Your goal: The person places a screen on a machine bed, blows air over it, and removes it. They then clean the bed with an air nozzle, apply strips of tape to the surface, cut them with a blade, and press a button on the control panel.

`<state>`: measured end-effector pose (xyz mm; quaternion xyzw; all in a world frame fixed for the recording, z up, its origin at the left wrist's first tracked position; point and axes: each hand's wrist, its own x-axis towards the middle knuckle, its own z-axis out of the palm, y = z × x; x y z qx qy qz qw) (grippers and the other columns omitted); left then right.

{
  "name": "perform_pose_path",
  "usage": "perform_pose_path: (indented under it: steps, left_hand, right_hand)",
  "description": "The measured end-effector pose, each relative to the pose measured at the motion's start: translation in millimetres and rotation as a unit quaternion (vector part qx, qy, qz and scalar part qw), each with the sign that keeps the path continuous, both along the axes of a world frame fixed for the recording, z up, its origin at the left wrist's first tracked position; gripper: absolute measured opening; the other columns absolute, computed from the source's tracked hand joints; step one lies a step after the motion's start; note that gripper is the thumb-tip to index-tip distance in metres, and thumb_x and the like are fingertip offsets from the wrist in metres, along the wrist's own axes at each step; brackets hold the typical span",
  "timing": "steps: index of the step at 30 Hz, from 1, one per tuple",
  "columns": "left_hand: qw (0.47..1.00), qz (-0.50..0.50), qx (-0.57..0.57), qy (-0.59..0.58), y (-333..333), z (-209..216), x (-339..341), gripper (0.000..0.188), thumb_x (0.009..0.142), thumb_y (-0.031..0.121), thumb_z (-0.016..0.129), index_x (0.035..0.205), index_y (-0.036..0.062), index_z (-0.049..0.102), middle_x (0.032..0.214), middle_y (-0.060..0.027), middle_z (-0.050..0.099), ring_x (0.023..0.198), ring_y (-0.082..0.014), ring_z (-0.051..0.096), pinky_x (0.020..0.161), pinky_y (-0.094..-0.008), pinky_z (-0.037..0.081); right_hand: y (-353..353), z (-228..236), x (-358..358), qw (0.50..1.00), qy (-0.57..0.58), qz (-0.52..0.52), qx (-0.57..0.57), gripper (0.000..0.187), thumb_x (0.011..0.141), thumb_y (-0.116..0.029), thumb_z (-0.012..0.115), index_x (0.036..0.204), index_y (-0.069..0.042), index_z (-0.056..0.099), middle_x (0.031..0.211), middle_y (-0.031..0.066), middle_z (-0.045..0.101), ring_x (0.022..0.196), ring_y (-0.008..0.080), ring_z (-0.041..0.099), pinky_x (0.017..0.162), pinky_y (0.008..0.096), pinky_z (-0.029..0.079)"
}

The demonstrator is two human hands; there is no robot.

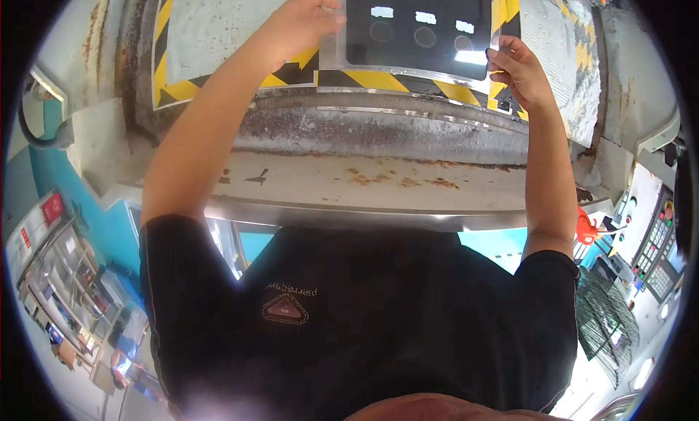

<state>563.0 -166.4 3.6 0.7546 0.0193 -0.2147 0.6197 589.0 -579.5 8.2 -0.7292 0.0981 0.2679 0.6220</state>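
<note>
A rust-stained machine bed (393, 175) spans the view; right of its middle, toward its far edge, is a dark panel (422, 51), bordered by yellow-black tape (375, 80). The right hand (523, 75) pinches its near right corner; the left hand (302, 28) is at its left edge (blurred, grip unclear). An uneven pull could make it slip

stripe-edged plates (218, 46) lie on the worn bed (328, 133).
</note>
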Motion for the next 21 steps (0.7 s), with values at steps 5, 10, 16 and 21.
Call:
perform_pose_path:
  steps: [5, 10, 16, 21]
  left_hand:
    - [0.994, -0.058, 0.091, -0.007, 5, -28, 19, 0.047, 0.094, 0.028, 0.068, 0.134, 0.0051, 0.057, 0.099, -0.0034, 0.068, 0.080, -0.0104, 0.058, 0.067, -0.0256, 0.047]
    - [0.976, -0.087, 0.200, -0.015, 24, -41, 28, 0.052, 0.093, 0.030, 0.070, 0.139, 0.0080, 0.056, 0.099, -0.0041, 0.070, 0.095, -0.0177, 0.068, 0.080, -0.0316, 0.052]
    - [0.810, -0.329, 0.478, -0.089, 13, -13, 26, 0.086, 0.086, 0.039, 0.076, 0.158, 0.0199, 0.032, 0.166, -0.0146, 0.022, 0.151, -0.0431, 0.019, 0.119, -0.0528, 0.027]
    - [0.812, -0.294, 0.427, -0.267, 40, -54, 11, 0.079, 0.086, 0.042, 0.075, 0.154, 0.0171, 0.041, 0.163, -0.0175, 0.027, 0.151, -0.0448, 0.016, 0.120, -0.0563, 0.024]
  right_hand:
    - [1, -33, 3, 1.000, 0.021, -0.011, 0.009, 0.032, 0.091, -0.016, 0.075, 0.115, -0.004, 0.058, 0.082, 0.0027, 0.065, 0.073, 0.0109, 0.062, 0.066, 0.0252, 0.052]
    - [28, -55, 12, 0.999, 0.033, -0.003, -0.042, 0.034, 0.090, -0.017, 0.076, 0.117, -0.002, 0.061, 0.086, 0.0038, 0.067, 0.073, 0.0094, 0.061, 0.066, 0.0234, 0.050]
    - [34, -65, 8, 0.995, 0.031, -0.008, -0.097, 0.033, 0.089, -0.017, 0.078, 0.115, -0.001, 0.066, 0.087, 0.0021, 0.069, 0.074, 0.0068, 0.061, 0.067, 0.0216, 0.049]
    - [36, -68, 9, 0.995, 0.031, 0.003, -0.094, 0.034, 0.089, -0.016, 0.077, 0.117, -0.001, 0.065, 0.087, 0.0015, 0.069, 0.076, 0.0068, 0.062, 0.067, 0.0209, 0.049]
